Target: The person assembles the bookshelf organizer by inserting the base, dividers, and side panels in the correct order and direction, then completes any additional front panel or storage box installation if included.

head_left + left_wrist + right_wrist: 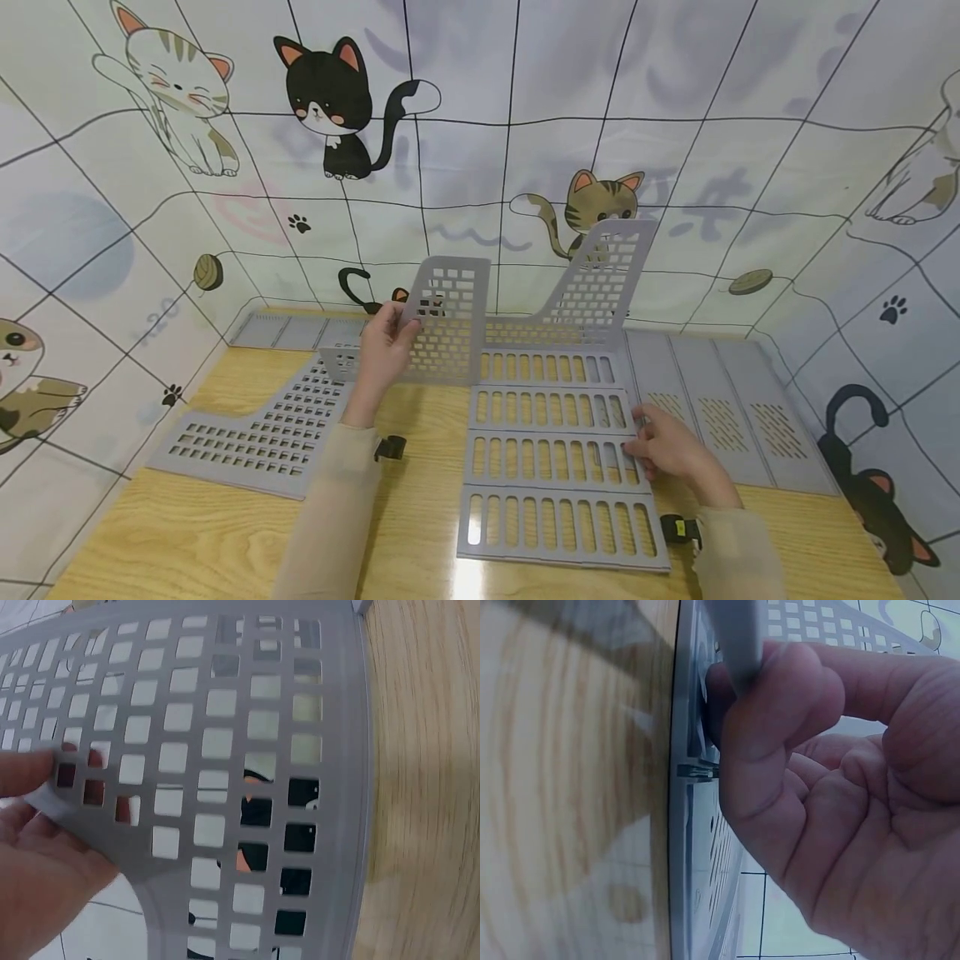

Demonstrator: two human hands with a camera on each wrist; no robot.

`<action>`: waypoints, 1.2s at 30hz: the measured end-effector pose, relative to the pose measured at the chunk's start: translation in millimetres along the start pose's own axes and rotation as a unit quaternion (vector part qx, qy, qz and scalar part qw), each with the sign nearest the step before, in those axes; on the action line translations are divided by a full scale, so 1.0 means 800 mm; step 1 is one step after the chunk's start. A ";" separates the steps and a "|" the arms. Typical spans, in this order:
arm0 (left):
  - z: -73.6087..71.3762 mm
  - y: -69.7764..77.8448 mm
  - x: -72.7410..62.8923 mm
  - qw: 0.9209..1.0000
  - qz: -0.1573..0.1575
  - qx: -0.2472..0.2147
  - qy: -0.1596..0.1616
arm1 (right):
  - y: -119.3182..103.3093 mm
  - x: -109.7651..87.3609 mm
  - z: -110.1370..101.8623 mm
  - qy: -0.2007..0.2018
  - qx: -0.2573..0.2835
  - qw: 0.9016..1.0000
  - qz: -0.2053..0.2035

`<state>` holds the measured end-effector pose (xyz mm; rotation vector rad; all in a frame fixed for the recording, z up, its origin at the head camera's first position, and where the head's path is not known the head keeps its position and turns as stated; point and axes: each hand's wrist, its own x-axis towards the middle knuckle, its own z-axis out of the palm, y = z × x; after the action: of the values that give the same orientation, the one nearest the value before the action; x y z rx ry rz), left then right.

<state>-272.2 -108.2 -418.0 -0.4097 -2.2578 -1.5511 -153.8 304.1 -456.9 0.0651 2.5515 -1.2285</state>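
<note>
Grey perforated side panel of thin plastic (450,337): stands upright near the middle of the pale yellow wooden table (420,500), its lower right corner beside the grey plastic panel with long slots (555,433); whether these two are joined, I cannot tell.
Left hand (384,350): pinches the side panel at its curved edge, the thumb on the near face and the fingers behind, partly visible through the holes.
Right hand (667,450): thumb and bent finger pinch the right edge of the slotted panel.
Risk at the left: the side panel could twist or lean, I think, because only one edge of it is gripped.
Risk at the right: a hard pull on this thin border could bend it, or shift the whole slotted panel.
Risk at the back: the tall grey perforated panel (600,292) stands with no hand on it, so a jerk of the slotted panel might make it fall.
Holes and slots: small squarish holes, set in brick-like rows, in the side panel; four rows of rounded slots in the slotted panel.
Surfaces: the plastic looks matte and smooth; the table has visible grain and a glossy shine, so pieces may slide easily.
Nearby: a flat grey perforated panel (251,437) at left; a grey panel with slanted slits (720,400) at right.
</note>
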 end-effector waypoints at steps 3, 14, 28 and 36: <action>-0.003 -0.005 -0.001 0.999 -0.030 0.017 -0.038 | 0.001 0.000 0.000 0.000 -0.004 1.000 -0.002; 0.008 -0.014 0.000 0.998 -0.043 -0.013 -0.048 | -0.002 0.004 0.005 0.010 -0.039 0.999 -0.006; 0.010 -0.010 -0.004 0.996 -0.038 0.050 -0.059 | -0.001 0.001 -0.001 0.010 -0.061 0.998 -0.018; -0.038 -0.040 -0.005 0.968 -0.060 0.242 0.003 | 0.001 0.001 -0.001 0.010 -0.045 0.999 -0.010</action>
<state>-278.8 -147.8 -436.2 -0.1320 -2.5870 -0.9882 -154.7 304.7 -457.1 0.0315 2.6270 -1.1238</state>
